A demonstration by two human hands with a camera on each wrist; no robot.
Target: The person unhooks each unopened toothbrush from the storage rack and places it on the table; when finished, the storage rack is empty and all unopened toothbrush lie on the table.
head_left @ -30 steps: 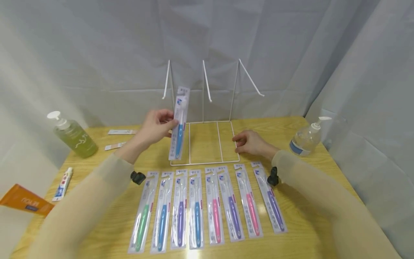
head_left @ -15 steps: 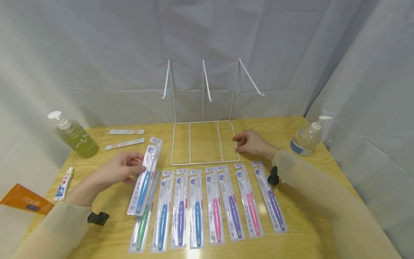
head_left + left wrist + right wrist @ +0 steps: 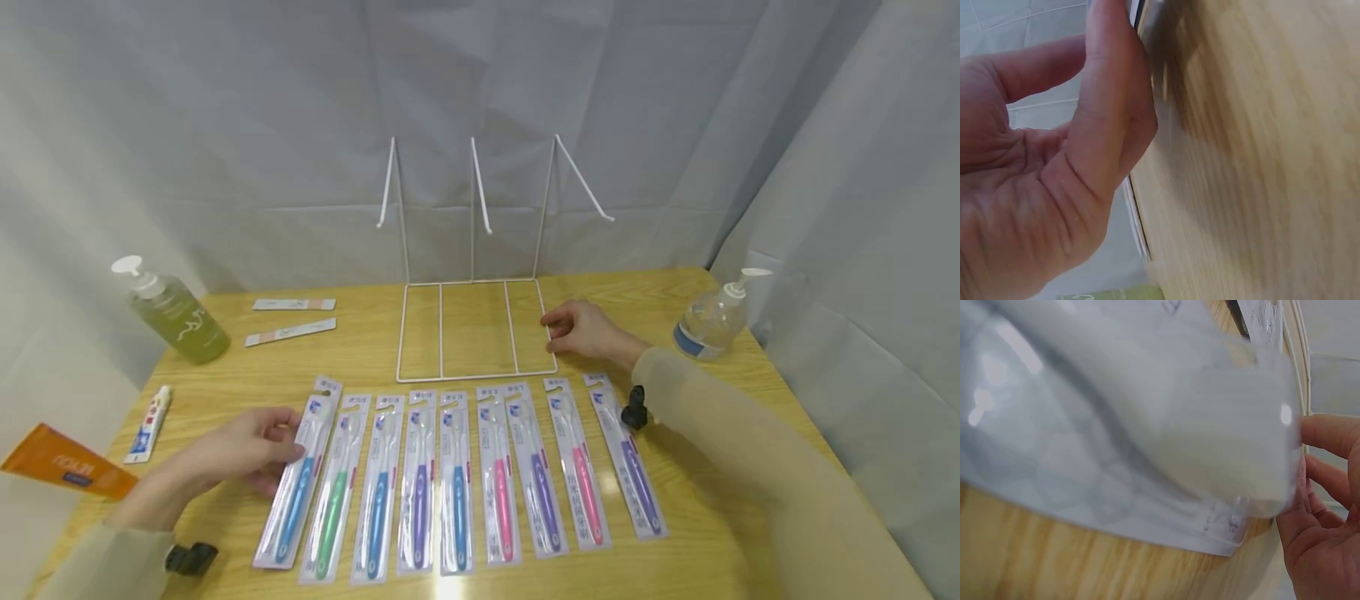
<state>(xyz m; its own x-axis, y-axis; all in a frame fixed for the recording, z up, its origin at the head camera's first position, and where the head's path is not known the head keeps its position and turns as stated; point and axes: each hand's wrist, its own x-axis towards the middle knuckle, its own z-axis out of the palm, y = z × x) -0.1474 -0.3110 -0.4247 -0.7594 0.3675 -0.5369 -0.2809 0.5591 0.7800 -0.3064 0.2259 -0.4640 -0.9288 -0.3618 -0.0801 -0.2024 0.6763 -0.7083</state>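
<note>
At the left end of the row, my left hand point(image 3: 247, 450) pinches the edge of a packaged blue toothbrush point(image 3: 298, 487), which lies slanted beside a packaged green toothbrush point(image 3: 330, 508). The left wrist view shows the hand low over the wood, with most of the pack hidden. My right hand point(image 3: 587, 329) grips the right side of a white wire rack's base point(image 3: 477, 379) between thumb and fingers. Three prongs point(image 3: 480, 187) rise at the back of the rack, bare of packs. In the right wrist view a toothbrush pack point(image 3: 1116, 425) fills the foreground.
Several more packaged toothbrushes point(image 3: 459, 500) lie rightward along the row. Left are a green pump bottle point(image 3: 180, 321), a toothpaste tube point(image 3: 148, 425), an orange tube point(image 3: 71, 462) and two flat strips point(image 3: 291, 332). A clear pump bottle point(image 3: 708, 325) stands right, before grey curtains point(image 3: 300, 125).
My left hand has brought the blue toothbrush pack from in front of the rack down and left to the table, beside the green one. My right hand has stayed on the rack.
</note>
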